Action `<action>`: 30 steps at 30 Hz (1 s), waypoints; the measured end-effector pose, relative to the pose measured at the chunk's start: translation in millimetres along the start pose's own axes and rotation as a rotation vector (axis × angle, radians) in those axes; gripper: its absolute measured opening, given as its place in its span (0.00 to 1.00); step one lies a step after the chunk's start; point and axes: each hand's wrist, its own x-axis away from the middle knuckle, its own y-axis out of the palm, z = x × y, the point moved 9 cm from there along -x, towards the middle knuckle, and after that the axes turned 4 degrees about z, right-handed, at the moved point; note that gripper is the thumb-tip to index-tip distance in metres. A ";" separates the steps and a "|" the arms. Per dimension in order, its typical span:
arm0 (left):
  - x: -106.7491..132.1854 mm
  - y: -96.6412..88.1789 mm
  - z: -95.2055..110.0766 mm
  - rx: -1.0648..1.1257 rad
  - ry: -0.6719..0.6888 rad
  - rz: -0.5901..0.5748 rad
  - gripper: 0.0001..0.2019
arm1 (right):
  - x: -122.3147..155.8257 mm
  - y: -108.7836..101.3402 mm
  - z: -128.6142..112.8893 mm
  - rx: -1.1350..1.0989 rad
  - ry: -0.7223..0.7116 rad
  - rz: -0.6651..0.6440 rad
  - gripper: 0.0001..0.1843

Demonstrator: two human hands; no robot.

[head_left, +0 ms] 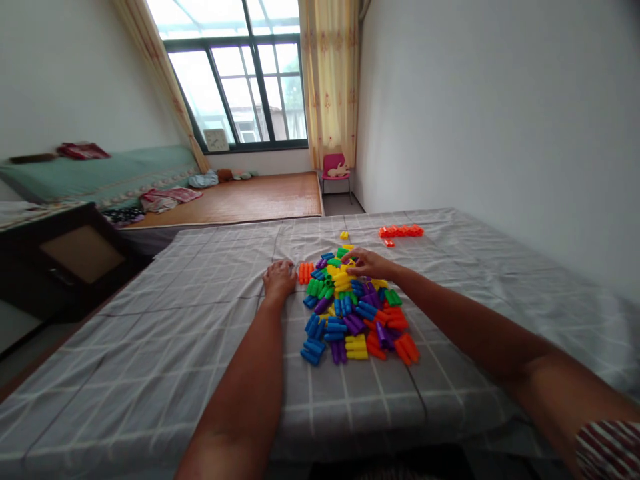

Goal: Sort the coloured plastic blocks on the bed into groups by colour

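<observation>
A pile of plastic building blocks (344, 307) in blue, green, yellow, purple and orange lies on the grey checked cloth. Each block looks like short tubes joined side by side. My left hand (280, 277) lies on the cloth at the pile's left edge, fingers loosely spread, just beside an orange block (306, 273). At the far side of the pile, my right hand (367, 263) reaches in from the right. Its thumb and fingers are apart over yellow blocks (342, 279); no block is visibly lifted.
Farther back on the cloth (225, 307) lie a row of joined orange blocks (401, 231), a single orange block (389, 243) and a small yellow block (344, 235). Beyond are a bed (250, 193), a pink chair (334, 163) and a window. A dark cabinet (65, 253) stands left.
</observation>
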 end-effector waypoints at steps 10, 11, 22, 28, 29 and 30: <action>-2.5 1.4 0.4 -0.018 0.003 -0.015 0.17 | 29.3 -48.7 56.2 -0.325 0.273 0.181 0.23; -3.0 1.7 0.4 -0.019 0.004 -0.018 0.17 | 32.9 -63.8 65.7 -0.253 0.288 0.225 0.22; -8.6 4.1 -2.1 -0.031 0.007 -0.015 0.18 | 91.8 -143.6 142.8 0.229 0.517 0.391 0.20; -9.3 4.2 -2.1 -0.045 0.000 -0.034 0.19 | 91.6 -134.4 132.2 0.322 0.289 0.280 0.24; -9.4 4.1 -1.8 -0.049 0.002 -0.034 0.19 | 91.6 -134.0 132.4 0.348 0.289 0.296 0.22; -9.5 4.1 -1.7 -0.052 0.004 -0.032 0.19 | 91.3 -134.2 132.3 0.376 0.293 0.323 0.20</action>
